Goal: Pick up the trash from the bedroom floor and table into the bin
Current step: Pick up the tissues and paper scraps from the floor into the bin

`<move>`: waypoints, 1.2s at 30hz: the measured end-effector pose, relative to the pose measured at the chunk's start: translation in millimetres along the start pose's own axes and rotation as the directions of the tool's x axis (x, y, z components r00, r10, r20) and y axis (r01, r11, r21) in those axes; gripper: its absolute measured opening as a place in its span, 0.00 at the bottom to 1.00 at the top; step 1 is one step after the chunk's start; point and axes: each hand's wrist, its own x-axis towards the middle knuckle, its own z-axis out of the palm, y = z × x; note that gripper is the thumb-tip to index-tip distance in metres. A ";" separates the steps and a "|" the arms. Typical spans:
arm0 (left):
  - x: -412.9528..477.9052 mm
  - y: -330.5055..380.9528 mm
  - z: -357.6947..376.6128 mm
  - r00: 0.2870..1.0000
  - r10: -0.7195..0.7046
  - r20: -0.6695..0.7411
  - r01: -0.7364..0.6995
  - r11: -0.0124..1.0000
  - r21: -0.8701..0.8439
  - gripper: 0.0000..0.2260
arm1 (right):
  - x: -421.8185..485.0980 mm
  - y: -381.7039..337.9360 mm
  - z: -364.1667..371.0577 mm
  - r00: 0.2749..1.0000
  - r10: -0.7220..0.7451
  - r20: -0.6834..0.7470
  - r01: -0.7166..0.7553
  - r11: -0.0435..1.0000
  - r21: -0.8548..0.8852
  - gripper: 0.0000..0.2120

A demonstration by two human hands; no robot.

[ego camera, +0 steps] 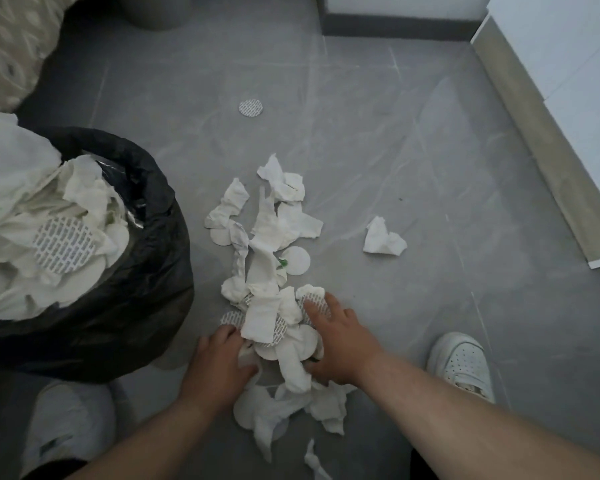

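Note:
A long heap of crumpled white tissues and round paper discs (267,258) lies on the grey tiled floor. My left hand (219,365) and my right hand (336,344) press in on the near end of the heap from both sides, fingers curled round a bunch of tissues and discs between them. The bin (146,271), lined with a black bag, stands at the left and is piled high with white tissues and discs. One crumpled tissue (383,239) lies apart to the right. A single printed disc (250,108) lies farther off on the floor.
My two white shoes (463,363) (70,424) stand either side of the heap. A patterned bed cover (11,46) hangs at the top left, and white furniture with a wooden base (548,140) runs along the right. A grey round object (153,12) sits at the top.

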 end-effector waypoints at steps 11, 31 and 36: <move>9.3 3.9 -4.6 0.975 -0.206 0.081 0.220 0.939 -0.264 0.34 | -1.2 6.0 10.5 0.992 0.064 -0.112 -0.023 0.942 0.335 0.22; -4.8 34.3 -106.7 0.894 -0.035 0.447 0.327 0.733 -0.597 0.09 | -31.3 -1.7 -114.7 0.982 0.128 -0.137 -0.037 0.848 0.528 0.14; -11.8 65.0 -200.7 0.904 0.036 0.427 0.267 0.732 -0.627 0.10 | -65.1 -41.1 -179.8 0.967 0.092 -0.237 0.062 0.818 0.572 0.13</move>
